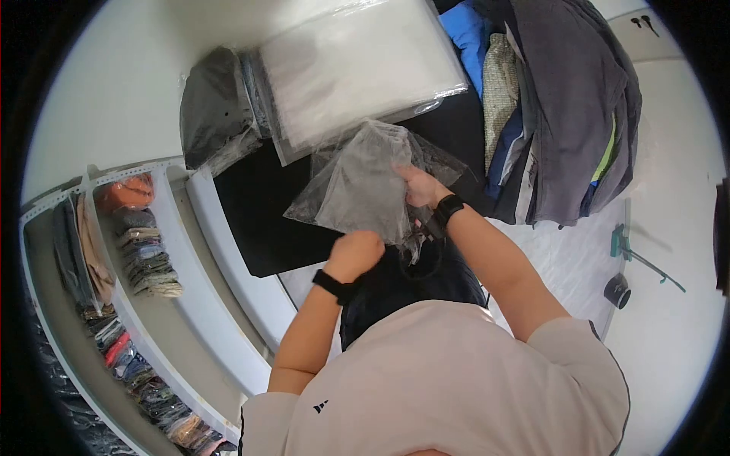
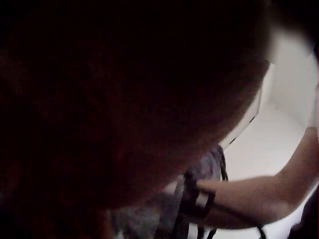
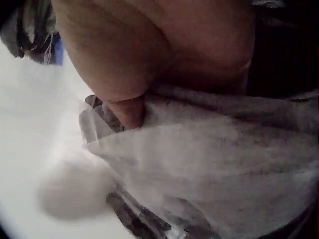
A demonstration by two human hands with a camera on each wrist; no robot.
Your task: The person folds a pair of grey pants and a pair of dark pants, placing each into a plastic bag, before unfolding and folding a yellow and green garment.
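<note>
A pale grey folded garment in a clear bag (image 1: 361,186) lies over the black surface in the head view. My right hand (image 1: 420,187) grips its right side; in the right wrist view the thumb of this hand (image 3: 149,50) lies on the pale cloth (image 3: 214,154). At the bag's lower edge my left hand (image 1: 356,254) is curled and holds the edge, its fingertips hidden. The left wrist view is mostly dark.
Flat clear bags (image 1: 365,68) are stacked behind, beside a dark bagged garment (image 1: 217,106). Dark clothes (image 1: 578,99) are heaped at the right. White shelves (image 1: 209,281) with packed garments stand at the left. The black table (image 1: 251,220) lies underneath.
</note>
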